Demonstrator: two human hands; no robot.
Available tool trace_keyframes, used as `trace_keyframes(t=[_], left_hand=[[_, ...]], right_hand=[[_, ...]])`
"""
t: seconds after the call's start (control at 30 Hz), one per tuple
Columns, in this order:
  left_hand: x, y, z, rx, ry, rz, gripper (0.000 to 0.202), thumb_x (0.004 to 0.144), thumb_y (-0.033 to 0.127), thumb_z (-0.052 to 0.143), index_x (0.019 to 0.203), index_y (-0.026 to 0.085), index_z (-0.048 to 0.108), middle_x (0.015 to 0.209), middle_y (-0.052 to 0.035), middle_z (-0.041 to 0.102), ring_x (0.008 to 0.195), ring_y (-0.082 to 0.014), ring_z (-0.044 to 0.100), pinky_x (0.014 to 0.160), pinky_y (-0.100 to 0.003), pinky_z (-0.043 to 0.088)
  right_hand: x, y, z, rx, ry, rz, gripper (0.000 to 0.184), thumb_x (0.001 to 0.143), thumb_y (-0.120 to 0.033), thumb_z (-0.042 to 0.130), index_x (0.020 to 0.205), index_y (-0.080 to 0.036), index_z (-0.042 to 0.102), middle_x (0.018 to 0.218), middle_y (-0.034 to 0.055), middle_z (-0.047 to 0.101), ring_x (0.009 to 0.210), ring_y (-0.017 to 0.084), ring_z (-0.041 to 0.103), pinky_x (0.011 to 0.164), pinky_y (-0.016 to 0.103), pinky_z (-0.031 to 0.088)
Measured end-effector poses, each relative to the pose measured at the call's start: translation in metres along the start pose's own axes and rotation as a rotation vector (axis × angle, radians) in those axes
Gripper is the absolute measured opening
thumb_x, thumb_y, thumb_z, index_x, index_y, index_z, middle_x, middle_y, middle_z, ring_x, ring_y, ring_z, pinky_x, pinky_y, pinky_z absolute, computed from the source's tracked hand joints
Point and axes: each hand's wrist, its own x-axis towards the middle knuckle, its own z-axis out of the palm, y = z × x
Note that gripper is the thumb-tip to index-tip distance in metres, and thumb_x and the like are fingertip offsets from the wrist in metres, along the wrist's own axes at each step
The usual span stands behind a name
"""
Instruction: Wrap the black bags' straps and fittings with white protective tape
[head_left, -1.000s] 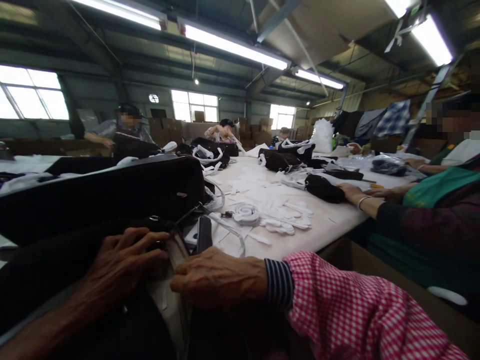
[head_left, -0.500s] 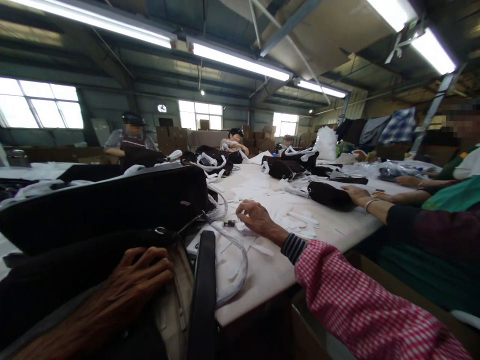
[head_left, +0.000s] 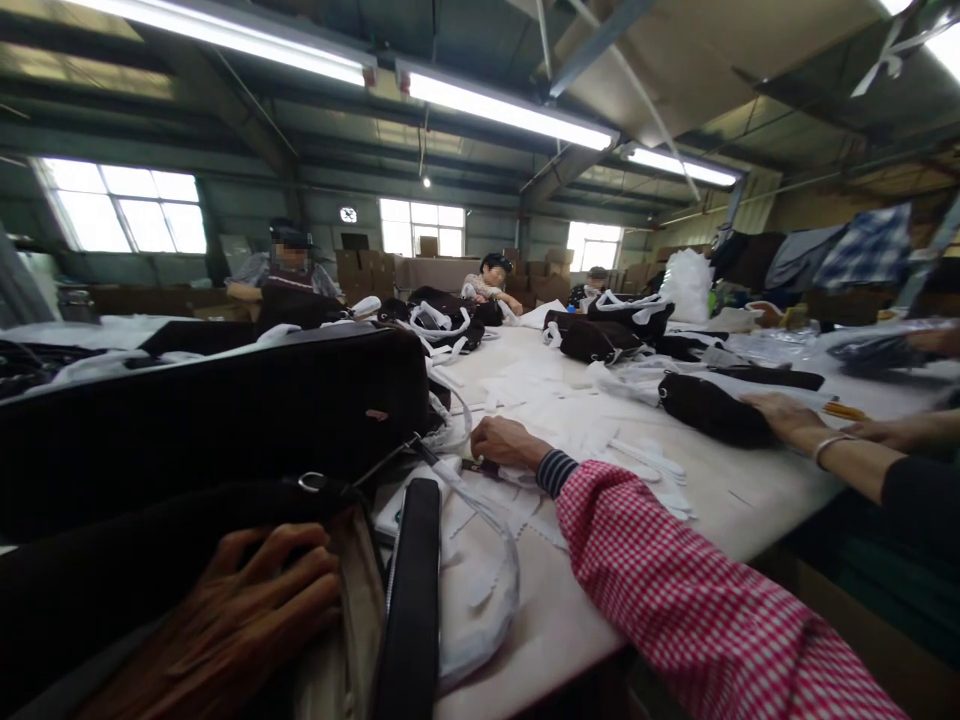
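The person's left hand (head_left: 262, 600) rests palm down, knuckles bent, fingers slightly apart, while the right arm (head_left: 675, 570) extends forward, right hand (head_left: 506, 443) loosely curled.

Open lane at twelve o'clock from the right hand (head_left: 508, 445), over low white scraps (head_left: 517, 390).
That lane of tabletop (head_left: 562, 630) narrows between smaller bags (head_left: 596, 342) at eleven and one o'clock. Toward nine to ten o'clock, a large black bag (head_left: 322, 390) walls off the side; at seven, a black handle (head_left: 418, 590) stands beside the left hand (head_left: 262, 600), and a plastic-wrapped strap (head_left: 514, 575) loops at six. Another open patch lies just past three, beyond paper strips (head_left: 652, 465), bounded by a co-worker's hand (head_left: 784, 415) and a rounded bag (head_left: 712, 410).
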Motion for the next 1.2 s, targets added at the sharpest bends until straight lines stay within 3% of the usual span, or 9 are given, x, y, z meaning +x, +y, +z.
trace_keyframes(t=[0.13, 0.27, 0.47, 0.63, 0.8, 1.2], left_hand=[[-0.001, -0.001, -0.001, -0.016, -0.018, -0.002, 0.025, 0.101, 0.021, 0.045, 0.101, 0.033, 0.066, 0.105, 0.0037, 0.075, 0.113, -0.024, 0.056, 0.091, -0.039, 0.034], [-0.001, 0.0, -0.002, -0.027, -0.008, -0.009, 0.024, 0.101, 0.021, 0.044, 0.099, 0.032, 0.065, 0.104, 0.003, 0.075, 0.114, -0.0253, 0.055, 0.09, -0.04, 0.032], [0.0, -0.003, -0.002, -0.012, -0.04, 0.002, 0.02, 0.1, 0.022, 0.048, 0.098, 0.031, 0.066, 0.103, 0.0034, 0.074, 0.115, -0.0244, 0.055, 0.087, -0.037, 0.034], [0.001, -0.01, -0.008, 0.016, -0.088, 0.103, 0.021, 0.096, 0.017, 0.052, 0.106, 0.03, 0.065, 0.11, 0.0047, 0.073, 0.118, -0.0238, 0.052, 0.088, -0.036, 0.032], [0.001, -0.012, -0.008, -0.009, -0.11, 0.101, 0.022, 0.094, 0.014, 0.056, 0.107, 0.03, 0.065, 0.112, 0.0052, 0.073, 0.12, -0.0244, 0.051, 0.09, -0.035, 0.029], [0.001, -0.008, -0.008, -0.084, -0.178, 0.004, 0.025, 0.095, 0.012, 0.052, 0.103, 0.031, 0.065, 0.111, 0.0051, 0.072, 0.118, -0.0234, 0.053, 0.09, -0.037, 0.032]], right_hand=[[-0.002, 0.002, 0.008, -0.041, 0.039, -0.003, 0.04, 0.082, -0.014, 0.055, 0.113, -0.021, 0.078, 0.111, 0.008, 0.077, 0.103, 0.023, 0.069, 0.082, 0.029, 0.044], [-0.005, 0.002, 0.007, -0.066, 0.028, -0.013, 0.046, 0.084, -0.019, 0.057, 0.128, -0.023, 0.07, 0.118, 0.007, 0.076, 0.11, 0.023, 0.067, 0.085, 0.029, 0.044], [0.002, -0.006, 0.0, -0.148, -0.052, 0.032, 0.032, 0.082, -0.024, 0.064, 0.111, -0.018, 0.076, 0.108, 0.0099, 0.077, 0.095, 0.023, 0.07, 0.067, 0.027, 0.042], [0.007, -0.013, -0.001, -0.219, -0.083, 0.074, 0.023, 0.085, -0.028, 0.065, 0.102, -0.018, 0.077, 0.105, 0.0106, 0.077, 0.092, 0.024, 0.072, 0.066, 0.026, 0.043], [0.014, -0.018, -0.003, -0.274, -0.099, 0.079, 0.032, 0.081, -0.039, 0.075, 0.104, -0.018, 0.077, 0.109, 0.013, 0.077, 0.098, 0.027, 0.073, 0.069, 0.027, 0.048], [0.002, -0.035, 0.007, -0.345, -0.031, 0.06, 0.031, 0.087, -0.02, 0.065, 0.116, -0.013, 0.072, 0.12, 0.0212, 0.072, 0.11, 0.03, 0.071, 0.086, 0.033, 0.053]])
